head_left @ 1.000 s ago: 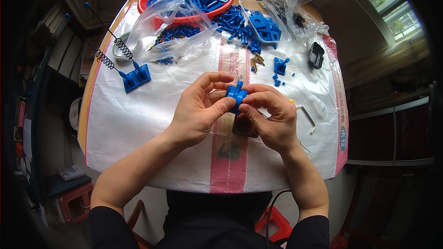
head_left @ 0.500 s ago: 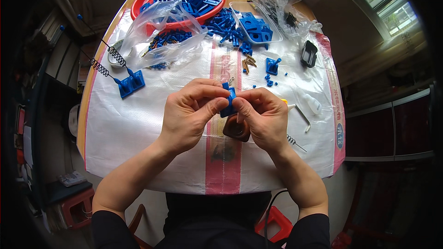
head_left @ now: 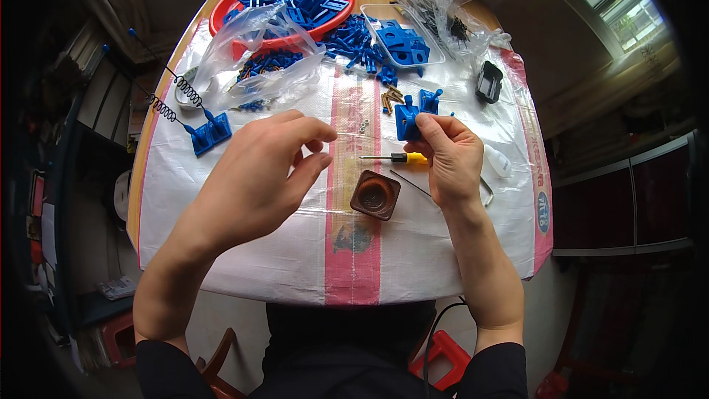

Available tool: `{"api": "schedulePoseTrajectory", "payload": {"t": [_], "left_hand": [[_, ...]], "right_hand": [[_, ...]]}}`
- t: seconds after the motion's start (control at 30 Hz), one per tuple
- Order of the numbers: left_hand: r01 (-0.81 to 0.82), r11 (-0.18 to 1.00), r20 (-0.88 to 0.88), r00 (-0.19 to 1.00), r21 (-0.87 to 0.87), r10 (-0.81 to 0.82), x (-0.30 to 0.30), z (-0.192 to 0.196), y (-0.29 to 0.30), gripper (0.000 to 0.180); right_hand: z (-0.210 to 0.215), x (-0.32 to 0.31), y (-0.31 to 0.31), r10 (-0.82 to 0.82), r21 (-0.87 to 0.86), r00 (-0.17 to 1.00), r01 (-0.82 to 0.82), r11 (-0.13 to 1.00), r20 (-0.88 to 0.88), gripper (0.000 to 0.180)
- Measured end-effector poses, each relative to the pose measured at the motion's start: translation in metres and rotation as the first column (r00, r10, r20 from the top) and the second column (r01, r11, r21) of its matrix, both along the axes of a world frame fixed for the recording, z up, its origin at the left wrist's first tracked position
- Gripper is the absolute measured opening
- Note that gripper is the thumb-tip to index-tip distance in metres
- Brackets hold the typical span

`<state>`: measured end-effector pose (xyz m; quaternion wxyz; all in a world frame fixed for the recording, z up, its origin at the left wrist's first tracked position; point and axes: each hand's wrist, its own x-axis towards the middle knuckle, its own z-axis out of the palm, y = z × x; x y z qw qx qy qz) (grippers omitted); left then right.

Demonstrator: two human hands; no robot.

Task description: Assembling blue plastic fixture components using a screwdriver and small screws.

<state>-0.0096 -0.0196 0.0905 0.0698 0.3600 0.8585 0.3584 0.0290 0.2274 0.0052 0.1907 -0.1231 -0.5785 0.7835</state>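
Right hand [head_left: 453, 166] pinching blue plastic bracket [head_left: 405, 123]
Left hand [head_left: 262, 166] holds thumb and fingers parted; square brown dish [head_left: 375, 196] sits between both hands, near yellow-handled metal screwdriver [head_left: 399, 157].

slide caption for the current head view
The right hand holds a blue plastic bracket, the left hand open, with a square brown dish and yellow-handled screwdriver on a white sheet.

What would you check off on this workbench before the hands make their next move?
1. Right hand has a hold on the blue plastic bracket: ok.
2. Left hand free: ok, fingers parted, nothing visible between them.
3. Yellow-handled screwdriver fully in view: not ok, the right hand covers part of its handle.
4. Brown square dish unobstructed: ok.
5. Bracket's small fastenings tight: cannot tell, too small to see.
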Motion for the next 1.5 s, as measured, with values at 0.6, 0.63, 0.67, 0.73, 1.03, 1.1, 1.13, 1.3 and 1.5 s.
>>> {"api": "schedulePoseTrajectory", "payload": {"t": [0.6,0.63,0.67,0.73,1.03,1.1,1.13,1.3,1.5], "left_hand": [[-0.18,0.972,-0.187,0.971,-0.151,0.151,-0.049,-0.094,0.082,0.016],[-0.167,0.975,-0.193,0.972,-0.145,0.137,-0.05,-0.096,0.081,0.016],[-0.153,0.979,-0.199,0.972,-0.138,0.124,-0.051,-0.096,0.079,0.016],[-0.129,0.986,-0.261,0.96,-0.11,0.096,-0.05,-0.099,0.075,0.017],[-0.264,0.878,0.455,0.888,0.398,0.061,-0.034,-0.088,0.064,0.013],[-0.329,0.795,0.604,0.795,0.51,-0.058,-0.031,-0.09,0.063,0.014],[-0.351,0.757,0.634,0.766,0.551,-0.106,-0.027,-0.088,0.062,0.015],[-0.461,0.623,0.718,0.65,0.632,-0.248,-0.019,-0.085,0.064,0.017],[-0.525,0.633,0.792,0.558,0.569,-0.249,-0.019,-0.096,0.065,0.02]], "right_hand": [[-0.002,-0.003,-0.001,-0.038,0.092,0.999,0.036,0.995,0.014,0.014],[-0.002,-0.003,-0.001,-0.036,0.091,0.999,0.034,0.995,0.016,0.014],[-0.001,-0.004,-0.001,-0.028,0.082,1.0,0.026,0.996,0.014,0.014],[-0.002,-0.004,-0.001,-0.015,0.066,1.0,0.014,0.998,0.012,0.015],[-0.003,-0.001,-0.007,0.06,-0.074,0.998,-0.059,0.996,0.011,0.016],[-0.003,0.001,-0.011,0.051,0.028,0.999,-0.05,0.998,-0.018,0.016],[-0.003,0.002,-0.013,0.046,0.08,0.998,-0.043,0.996,-0.034,0.016],[-0.001,0.005,-0.021,-0.004,0.265,0.997,0.026,0.964,-0.083,0.013],[-0.007,0.005,-0.027,-0.019,0.329,0.992,0.058,0.943,-0.123,0.011]]}}
